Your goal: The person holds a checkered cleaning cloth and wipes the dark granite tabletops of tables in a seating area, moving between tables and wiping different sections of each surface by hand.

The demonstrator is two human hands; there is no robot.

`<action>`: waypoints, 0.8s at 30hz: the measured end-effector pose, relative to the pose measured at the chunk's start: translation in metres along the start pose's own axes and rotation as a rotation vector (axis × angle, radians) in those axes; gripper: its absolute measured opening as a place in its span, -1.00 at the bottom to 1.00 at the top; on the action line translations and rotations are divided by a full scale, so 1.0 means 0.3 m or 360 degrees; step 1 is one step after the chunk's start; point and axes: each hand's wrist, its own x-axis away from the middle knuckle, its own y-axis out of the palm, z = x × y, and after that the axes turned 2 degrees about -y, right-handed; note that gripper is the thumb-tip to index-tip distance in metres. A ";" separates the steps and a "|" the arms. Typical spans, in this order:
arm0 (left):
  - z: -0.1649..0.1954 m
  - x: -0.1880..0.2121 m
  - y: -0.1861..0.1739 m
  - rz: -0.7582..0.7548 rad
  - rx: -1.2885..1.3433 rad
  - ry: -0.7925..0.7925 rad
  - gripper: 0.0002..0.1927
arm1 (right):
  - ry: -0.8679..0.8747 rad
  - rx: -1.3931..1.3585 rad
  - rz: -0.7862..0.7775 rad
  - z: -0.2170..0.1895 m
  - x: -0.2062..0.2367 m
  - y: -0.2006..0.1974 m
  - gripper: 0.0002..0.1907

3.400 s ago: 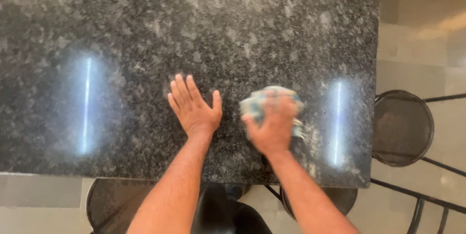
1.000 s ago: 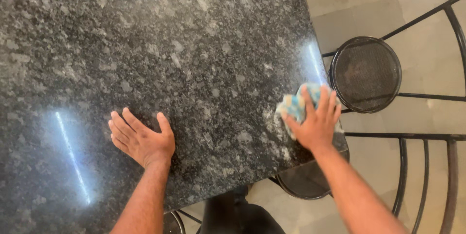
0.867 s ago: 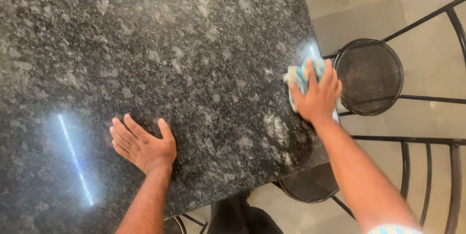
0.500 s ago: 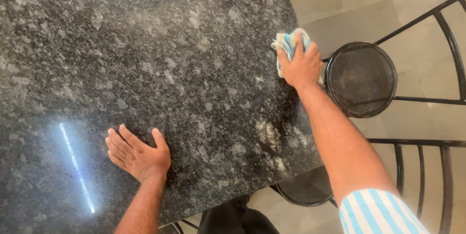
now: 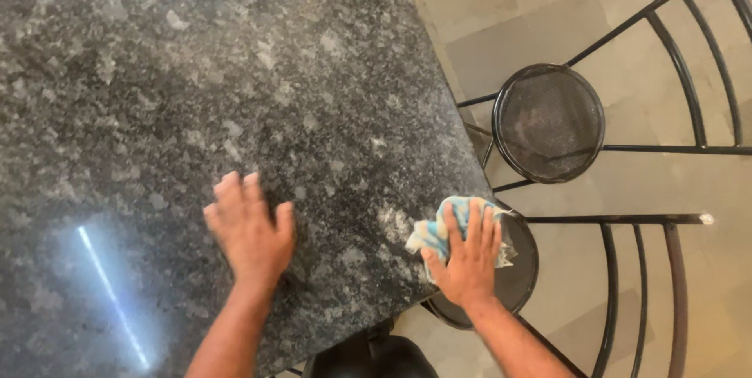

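Observation:
A dark speckled granite tabletop (image 5: 196,88) fills most of the view. My left hand (image 5: 249,231) lies flat on it near the front edge, palm down, fingers close together, holding nothing. My right hand (image 5: 468,256) presses a crumpled light blue and white cloth (image 5: 435,231) against the table's right front corner, fingers spread over the cloth. Part of the cloth sticks out past the table's edge.
Two black metal chairs stand to the right on a pale tiled floor (image 5: 650,41): one round mesh seat (image 5: 548,123) beside the table, another seat (image 5: 513,276) partly under my right hand. A streak of light reflects on the table at lower left (image 5: 110,300).
My right hand has pulled the cloth back along the table's right edge from the far part to the near corner. My left hand has shifted to the right on the top.

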 end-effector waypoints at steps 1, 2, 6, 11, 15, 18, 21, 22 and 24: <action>0.069 -0.044 0.020 0.0004 0.0133 0.0083 -0.20 | 0.0034 0.0006 -0.0064 -0.005 -0.013 -0.001 -0.21; 0.133 -0.090 0.041 -0.0048 0.0175 0.0109 -0.18 | 0.0069 0.0012 -0.0130 -0.008 -0.034 0.000 -0.25; 0.351 -0.211 0.131 -0.0091 0.0059 -0.0010 -0.10 | 0.0118 0.0109 0.0033 0.000 -0.211 0.038 -0.22; 0.419 -0.252 0.173 -0.0120 -0.0007 -0.0183 0.02 | -0.0033 0.0057 0.0280 0.040 -0.550 0.135 -0.16; 0.413 -0.266 0.183 -0.0164 -0.0004 -0.0221 0.05 | -0.0026 0.0040 0.0282 0.054 -0.864 0.252 -0.17; 0.406 -0.283 0.190 -0.0130 -0.0030 -0.0198 0.04 | -0.0041 -0.0003 0.0321 0.047 -1.122 0.355 -0.19; 0.398 -0.293 0.193 -0.0237 -0.0036 -0.0247 0.05 | 0.0002 0.0009 0.0304 0.019 -1.347 0.453 -0.21; 0.397 -0.298 0.192 -0.0235 -0.0036 -0.0252 0.05 | 0.0005 0.0020 0.0304 0.009 -1.404 0.477 -0.21; 0.396 -0.300 0.188 -0.0240 -0.0031 -0.0255 0.05 | 0.0012 0.0025 0.0278 0.007 -1.454 0.502 -0.21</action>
